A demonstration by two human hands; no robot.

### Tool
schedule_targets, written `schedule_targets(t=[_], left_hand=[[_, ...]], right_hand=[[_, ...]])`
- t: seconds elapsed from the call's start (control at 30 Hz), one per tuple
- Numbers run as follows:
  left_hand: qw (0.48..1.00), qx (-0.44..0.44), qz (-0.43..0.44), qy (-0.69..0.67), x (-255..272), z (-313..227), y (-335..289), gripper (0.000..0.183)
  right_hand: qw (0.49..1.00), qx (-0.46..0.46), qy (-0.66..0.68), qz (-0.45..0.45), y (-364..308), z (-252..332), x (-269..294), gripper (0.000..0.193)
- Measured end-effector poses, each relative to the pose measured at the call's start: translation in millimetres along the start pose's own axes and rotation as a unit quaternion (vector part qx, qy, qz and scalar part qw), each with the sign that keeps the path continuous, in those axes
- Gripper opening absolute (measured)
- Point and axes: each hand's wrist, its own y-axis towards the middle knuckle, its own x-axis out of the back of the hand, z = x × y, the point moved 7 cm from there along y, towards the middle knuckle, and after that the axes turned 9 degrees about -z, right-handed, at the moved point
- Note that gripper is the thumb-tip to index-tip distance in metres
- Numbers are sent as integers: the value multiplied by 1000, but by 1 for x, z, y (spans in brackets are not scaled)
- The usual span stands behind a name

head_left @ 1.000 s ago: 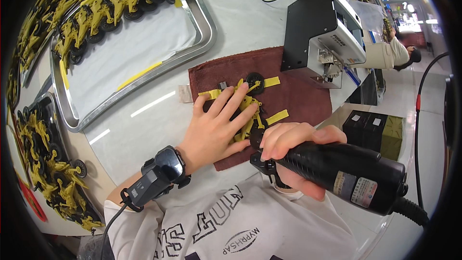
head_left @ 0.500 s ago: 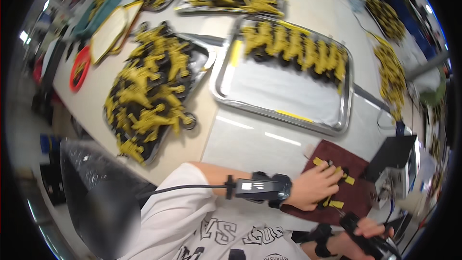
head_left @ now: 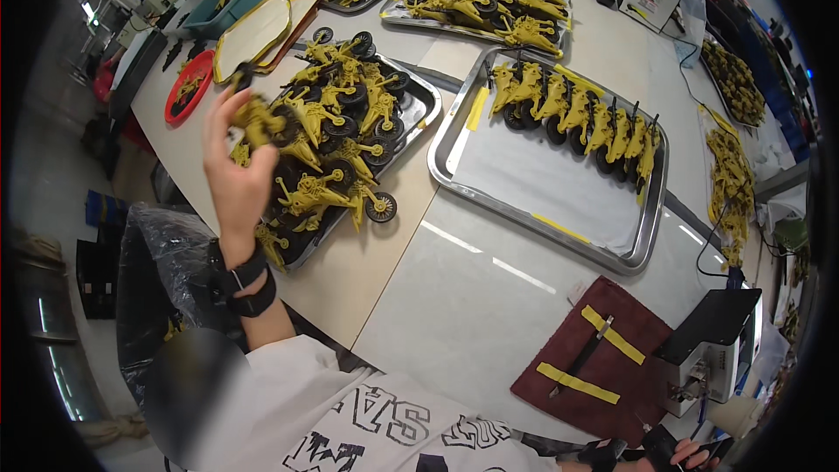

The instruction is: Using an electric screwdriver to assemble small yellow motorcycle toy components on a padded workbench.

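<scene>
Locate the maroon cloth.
Head view, lower right: the maroon cloth lies below the tray with one row of yellow motorcycles, just left of the black-panelled machine.

1) Left hand (head_left: 236,182) grips a blurred yellow toy motorbike (head_left: 260,122), left of the white-lined tray (head_left: 533,220)
2) Right hand (head_left: 690,456) holds a black tool (head_left: 658,447), below and right of the white-lined tray
3) Maroon cloth (head_left: 619,373) lies below the white-lined tray's right side

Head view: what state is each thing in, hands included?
Left hand, closed on a toy motorcycle
Toy motorcycle, held, blurred
Right hand, at a black tool, grip unclear
Black tool, on or off unclear
Left tray, heaped with more motorcycles
Sheet-lined tray, one row of motorcycles along its far side
Maroon cloth, spread flat, two yellow strips across it
</scene>
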Motion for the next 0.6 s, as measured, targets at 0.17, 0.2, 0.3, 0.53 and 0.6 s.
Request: schedule_targets(t=[0.17, 0.2, 0.3, 0.53, 0.6], left_hand=[[992, 92, -46, 69, 27, 93, -40, 49], [991, 113, 10, 67, 7, 97, -41, 52], [995, 17, -10, 93, 18, 58, -36, 56], [929, -253, 227, -145, -113, -164, -5, 76], [922, -241, 296, -69, -207, -145, -8, 82]], right_hand=[[983, -83, 84, 138, 3, 5, -23, 64], [982, -82, 115, 129, 5, 7, -23, 61], [986, -70, 30, 150, 2, 7, -29, 62], [967, -146, 81, 192, -9, -15, 1, 75], [958, -164, 114, 205, -15, -8, -4, 72]])
